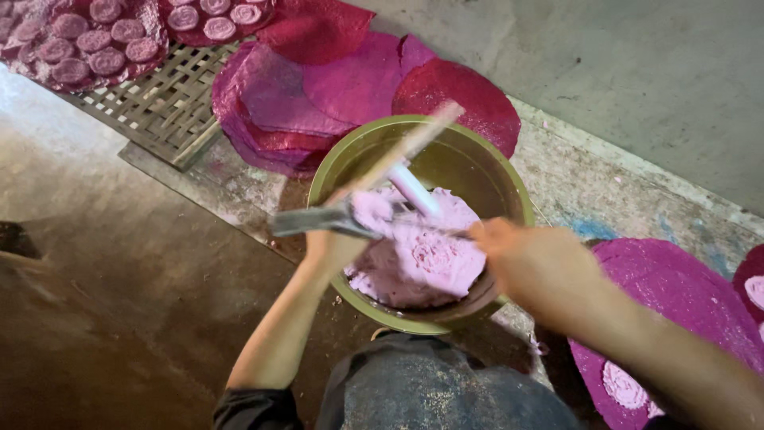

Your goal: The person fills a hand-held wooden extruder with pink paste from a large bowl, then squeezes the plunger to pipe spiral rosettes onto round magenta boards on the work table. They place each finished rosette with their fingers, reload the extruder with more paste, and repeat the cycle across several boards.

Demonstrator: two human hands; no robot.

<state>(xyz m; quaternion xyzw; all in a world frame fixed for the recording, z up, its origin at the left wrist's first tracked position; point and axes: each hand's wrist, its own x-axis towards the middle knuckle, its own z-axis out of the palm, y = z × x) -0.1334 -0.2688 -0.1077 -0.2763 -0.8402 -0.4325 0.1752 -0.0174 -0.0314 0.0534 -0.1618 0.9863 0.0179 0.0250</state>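
Both hands work over the green bowl (509, 187) of pink dough (418, 259), left hand (334, 239) grasping a wooden stick (406, 147), right hand (529, 259) clenched at the bowl's rim.

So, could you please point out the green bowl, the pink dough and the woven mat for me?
green bowl (477, 163): head view, bare inner wall at the far side.
pink dough (422, 263): head view, middle of the mass in the bowl.
woven mat (163, 107): head view, bare lattice near its middle.
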